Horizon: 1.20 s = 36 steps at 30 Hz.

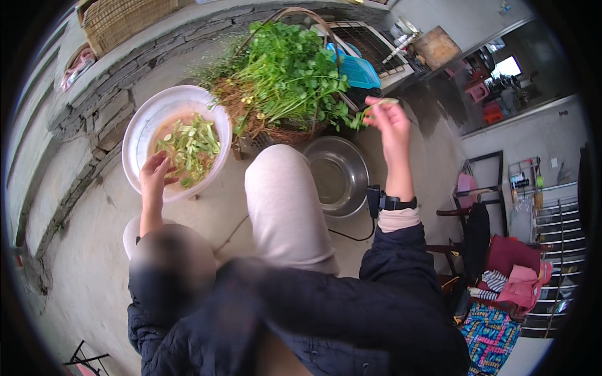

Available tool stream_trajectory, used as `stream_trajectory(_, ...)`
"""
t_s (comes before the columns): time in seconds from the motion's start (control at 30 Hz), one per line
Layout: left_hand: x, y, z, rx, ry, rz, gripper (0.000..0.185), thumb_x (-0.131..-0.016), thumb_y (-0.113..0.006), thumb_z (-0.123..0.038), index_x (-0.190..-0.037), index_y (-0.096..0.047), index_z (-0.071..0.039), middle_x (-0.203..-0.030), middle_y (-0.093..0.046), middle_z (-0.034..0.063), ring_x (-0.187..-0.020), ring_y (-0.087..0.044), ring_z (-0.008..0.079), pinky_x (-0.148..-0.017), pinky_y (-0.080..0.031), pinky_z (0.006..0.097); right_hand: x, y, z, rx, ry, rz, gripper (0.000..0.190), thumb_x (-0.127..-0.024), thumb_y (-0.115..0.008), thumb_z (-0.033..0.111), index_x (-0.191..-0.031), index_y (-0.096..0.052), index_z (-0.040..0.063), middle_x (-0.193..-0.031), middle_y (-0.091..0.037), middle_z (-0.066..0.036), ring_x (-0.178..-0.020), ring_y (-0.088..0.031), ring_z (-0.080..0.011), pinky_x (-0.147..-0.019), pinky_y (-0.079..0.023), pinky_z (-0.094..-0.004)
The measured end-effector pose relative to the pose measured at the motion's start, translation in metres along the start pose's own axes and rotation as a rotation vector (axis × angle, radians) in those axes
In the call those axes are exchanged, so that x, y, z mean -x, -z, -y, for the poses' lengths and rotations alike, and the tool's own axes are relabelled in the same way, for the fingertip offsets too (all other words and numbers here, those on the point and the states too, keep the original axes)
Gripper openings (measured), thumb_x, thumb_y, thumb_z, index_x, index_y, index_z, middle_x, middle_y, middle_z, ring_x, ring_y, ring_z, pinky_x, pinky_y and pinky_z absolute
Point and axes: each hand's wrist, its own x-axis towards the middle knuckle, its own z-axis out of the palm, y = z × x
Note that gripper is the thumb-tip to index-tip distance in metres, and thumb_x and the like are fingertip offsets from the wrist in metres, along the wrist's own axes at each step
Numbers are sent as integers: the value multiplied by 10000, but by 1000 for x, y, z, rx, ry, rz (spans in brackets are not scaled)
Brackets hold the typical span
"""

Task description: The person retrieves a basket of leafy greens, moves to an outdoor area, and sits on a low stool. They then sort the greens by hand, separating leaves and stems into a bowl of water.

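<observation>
My left hand [154, 173] is over the near left part of a pale plastic basin [133, 143], its fingers apart and nothing visible in them. In the basin lie cut green and whitish vegetable pieces [190, 143], some in round slices, with brownish water or residue around them. My right hand [389, 121] is raised at the right of a big pile of leafy green herbs with roots [291, 75]. Its fingers pinch a thin green sprig [364, 113], and a pale stem or slice shows at the fingertips. The pile rests in a wicker basket [296, 135] with an arched handle.
A stainless steel bowl [336, 176] stands on the concrete floor, right of my knee [284, 197]. Behind the herbs are a blue plastic basket [360, 71] and a wire rack [362, 40]. A stone ledge [113, 117] runs along the left. Clothes [512, 263] hang over chairs at right.
</observation>
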Motion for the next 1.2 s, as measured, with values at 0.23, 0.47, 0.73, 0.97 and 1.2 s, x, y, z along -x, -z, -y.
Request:
stream_trajectory(0.23,12,1,-4,-4,3,34,353,-915,-627,-163,-1211,-578,23,-1014,-642,98,-827,-644,150,-608,-579,268,70,79,-177,1026,0,76,123,-867,-641,133,-940,-647,34,-926,-660,-187,-871,-638,-392,-740,-512,-442)
stream_trajectory(0.47,12,4,1,74,-39,35,330,-908,-651,-163,-1189,-601,1,-1018,-641,72,-815,-634,133,-616,-568,257,80,-5,-171,918,-103,43,295,-845,-695,175,-1102,-656,36,-1023,-675,-171,-934,-657,-329,-814,-523,-409)
stream_trajectory(0.73,13,-3,-2,194,-14,102,288,-900,-664,-158,-1148,-613,-21,-904,-634,19,-764,-614,101,-628,-542,235,-47,-163,-30,649,549,426,148,-857,-649,74,-984,-690,12,-970,-680,-130,-857,-665,-293,-753,-529,-340)
stream_trajectory(0.97,18,2,-3,224,-17,123,313,-888,-685,-181,-1147,-608,-23,-944,-647,35,-801,-628,111,-663,-532,246,-135,-257,-62,771,489,638,160,-829,-623,40,-952,-725,39,-946,-699,-153,-882,-674,-319,-804,-537,-381)
stream_trajectory(1.2,18,12,-3,255,-46,110,285,-887,-685,-193,-1105,-605,-29,-942,-648,28,-781,-608,97,-662,-524,244,-145,-252,-79,1210,434,974,162,-750,-691,82,-903,-743,85,-886,-711,-132,-835,-689,-299,-757,-551,-382)
